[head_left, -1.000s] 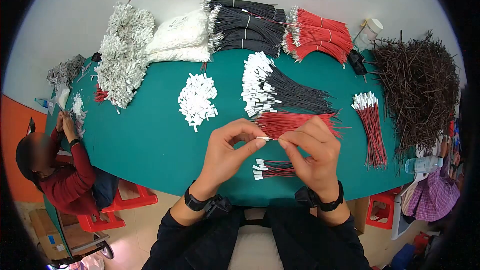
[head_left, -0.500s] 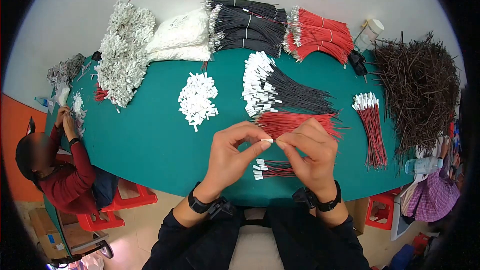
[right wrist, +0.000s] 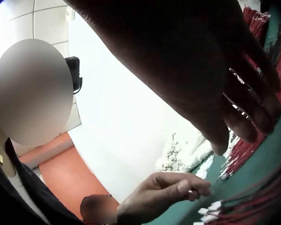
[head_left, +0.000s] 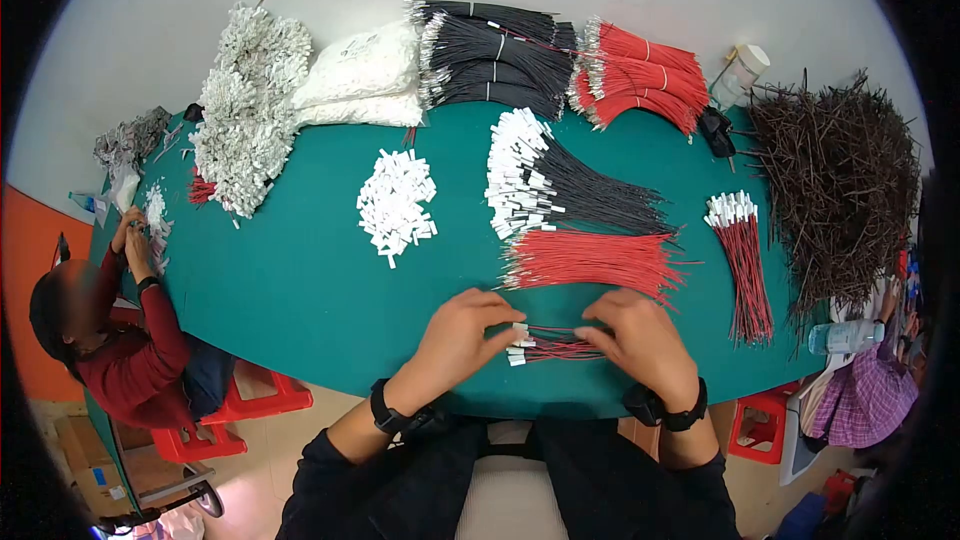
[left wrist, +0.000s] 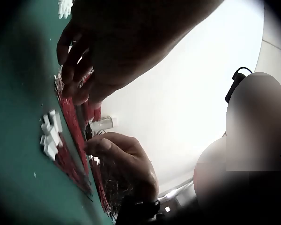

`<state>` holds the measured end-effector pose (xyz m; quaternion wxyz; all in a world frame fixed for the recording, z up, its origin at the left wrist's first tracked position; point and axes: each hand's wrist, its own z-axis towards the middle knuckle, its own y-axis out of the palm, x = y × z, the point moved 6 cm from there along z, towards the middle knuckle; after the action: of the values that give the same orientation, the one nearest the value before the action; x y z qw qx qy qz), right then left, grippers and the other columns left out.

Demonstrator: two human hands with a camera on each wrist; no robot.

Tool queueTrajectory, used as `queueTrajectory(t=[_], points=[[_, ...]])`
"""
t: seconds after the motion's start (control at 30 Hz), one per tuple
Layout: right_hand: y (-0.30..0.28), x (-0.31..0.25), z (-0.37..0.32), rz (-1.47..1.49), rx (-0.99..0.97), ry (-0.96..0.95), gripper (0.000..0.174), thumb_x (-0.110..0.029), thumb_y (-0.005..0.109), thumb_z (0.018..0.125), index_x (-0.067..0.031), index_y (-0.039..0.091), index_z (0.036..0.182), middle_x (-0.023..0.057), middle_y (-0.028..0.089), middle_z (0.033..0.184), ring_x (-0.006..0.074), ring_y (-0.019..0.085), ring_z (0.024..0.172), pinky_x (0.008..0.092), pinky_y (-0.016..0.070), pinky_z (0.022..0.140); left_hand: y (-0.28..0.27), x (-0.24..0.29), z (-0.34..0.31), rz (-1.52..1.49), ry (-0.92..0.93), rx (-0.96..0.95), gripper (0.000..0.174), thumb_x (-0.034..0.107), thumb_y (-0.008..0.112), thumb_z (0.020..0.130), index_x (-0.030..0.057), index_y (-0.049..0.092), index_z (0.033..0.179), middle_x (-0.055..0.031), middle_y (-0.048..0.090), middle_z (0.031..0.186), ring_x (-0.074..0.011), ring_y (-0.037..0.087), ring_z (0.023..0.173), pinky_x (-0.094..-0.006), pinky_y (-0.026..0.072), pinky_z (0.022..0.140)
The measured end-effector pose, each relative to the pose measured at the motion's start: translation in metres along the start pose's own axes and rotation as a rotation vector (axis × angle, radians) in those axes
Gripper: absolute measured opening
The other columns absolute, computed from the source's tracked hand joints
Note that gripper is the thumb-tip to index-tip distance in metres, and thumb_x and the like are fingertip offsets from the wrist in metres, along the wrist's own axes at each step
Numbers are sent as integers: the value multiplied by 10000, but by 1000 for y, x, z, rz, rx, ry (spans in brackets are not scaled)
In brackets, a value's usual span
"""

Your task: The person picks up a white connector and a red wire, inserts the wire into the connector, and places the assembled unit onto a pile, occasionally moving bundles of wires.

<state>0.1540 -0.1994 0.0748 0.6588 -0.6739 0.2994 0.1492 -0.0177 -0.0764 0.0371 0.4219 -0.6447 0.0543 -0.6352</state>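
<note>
My left hand (head_left: 463,340) is low over the table, its fingertips by the white sleeves (head_left: 517,348) of a small bundle of red and dark wires (head_left: 560,345). At the other end of that bundle, my right hand (head_left: 645,340) reaches in from the right, thumb and forefinger tips close over the wires. One wire with a white sleeve lies along the bundle's upper side, between the two hands. Seen from each wrist, the fingers are loosely bent and nothing shows in them. The bundle (left wrist: 72,171) lies below the hands in the left wrist view.
Loose red wires (head_left: 600,258) lie just beyond, then black wires with white sleeves (head_left: 525,180). A pile of white sleeves (head_left: 397,202) is left of them; a sleeved red bundle (head_left: 745,280) lies right. Bags (head_left: 360,75) and tied wires line the wall. Another person sits at far left.
Both hands, earlier pinching a white sleeve and a wire together in the air, have come down toward me and moved apart over the small bundle. The sleeved wire now lies there.
</note>
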Motion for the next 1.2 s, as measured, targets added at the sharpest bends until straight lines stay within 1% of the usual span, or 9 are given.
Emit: queueTrajectory(t=[0.1,0.2,0.3,0.43,0.53,0.8,0.87,0.97,1.2], points=[[-3,2,13,-113,87,-13,155,-134,752,874,-7,718,958,142,702,917,371,658,916,432,529,772,-21,-19,30,63,50,95,112,125,766,898,24,759,945,-129,736,984,-318,699,883,-395,552,782],[0,-6,45,-92,259,-217,142,-118,755,847,-10,715,930,129,673,898,347,651,896,441,529,772,-35,-53,77,92,-52,292,124,127,768,889,27,752,961,-140,724,957,-322,695,883,-406,552,779],[23,-4,74,-240,300,-279,95,-86,743,824,-17,700,871,116,646,874,331,637,873,448,525,755,-34,-74,102,348,-56,389,131,123,771,884,27,745,968,-142,718,946,-325,692,851,-397,553,760],[35,7,85,-273,321,-284,66,-62,731,811,-24,679,827,104,625,837,319,623,841,443,522,754,-32,-80,109,310,-87,303,133,92,789,858,16,738,955,-129,715,899,-281,683,767,-358,549,728],[35,13,83,-229,325,-290,58,-54,724,811,-26,673,816,100,625,837,316,620,836,439,521,760,-40,-81,98,52,-144,318,127,59,806,850,7,739,945,-77,724,856,-166,674,741,-294,536,702],[29,14,84,-188,331,-345,42,-30,711,831,-26,671,845,100,630,845,299,615,814,417,508,741,-48,-56,64,-585,-256,292,134,65,800,900,2,749,1006,-16,728,883,-26,619,773,-195,485,670],[25,7,81,-179,336,-370,37,-19,707,842,-27,675,859,99,638,854,293,618,806,408,505,725,-50,-49,58,-592,-244,309,131,63,799,899,5,748,1005,-17,729,883,-36,625,770,-200,491,673],[0,-12,61,321,410,-357,79,15,713,863,-24,699,930,89,663,850,239,620,710,346,477,622,-53,-35,51,-606,-220,331,125,57,796,896,12,747,1003,-18,730,883,-55,639,764,-210,502,679],[-42,-66,20,288,537,-340,148,42,772,817,-13,739,950,65,654,755,147,557,575,282,406,518,-54,17,40,-547,-122,217,105,42,787,896,8,747,987,-42,729,912,-105,661,797,-257,537,730]])
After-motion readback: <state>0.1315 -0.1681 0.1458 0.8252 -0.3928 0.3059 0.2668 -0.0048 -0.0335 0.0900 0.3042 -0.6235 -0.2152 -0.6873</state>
